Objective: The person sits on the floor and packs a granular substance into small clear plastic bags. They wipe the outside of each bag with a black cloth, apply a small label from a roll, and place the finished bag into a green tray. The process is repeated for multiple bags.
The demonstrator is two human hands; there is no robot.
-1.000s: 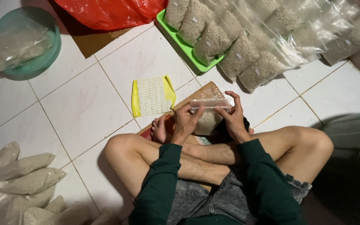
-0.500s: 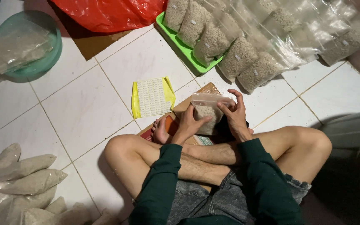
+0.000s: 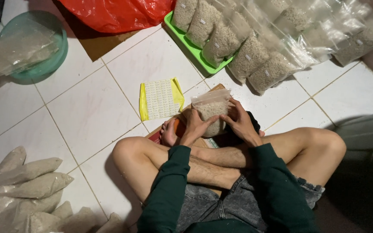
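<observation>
I sit cross-legged on a white tiled floor. Both hands hold a small clear plastic bag of pale grain (image 3: pixel 211 111) upright in front of my feet. My left hand (image 3: pixel 196 126) grips its left side and bottom. My right hand (image 3: pixel 238 123) grips its right side, fingers near the bag's top edge. Under the bag lies a brown board (image 3: pixel 185 111) on the floor. A yellow-edged sheet of small white labels (image 3: pixel 160 98) lies just left of the bag.
A green tray (image 3: pixel 182 39) at the top holds several filled grain bags, with more spreading right (image 3: pixel 307 39). A red plastic sack (image 3: pixel 117 13) lies top centre. A teal basin (image 3: pixel 44 64) with empty bags sits top left. Filled bags (image 3: pixel 26 185) pile at bottom left.
The bag has been turned from lying flat across the board to standing upright between my hands. My hands shifted down around its sides.
</observation>
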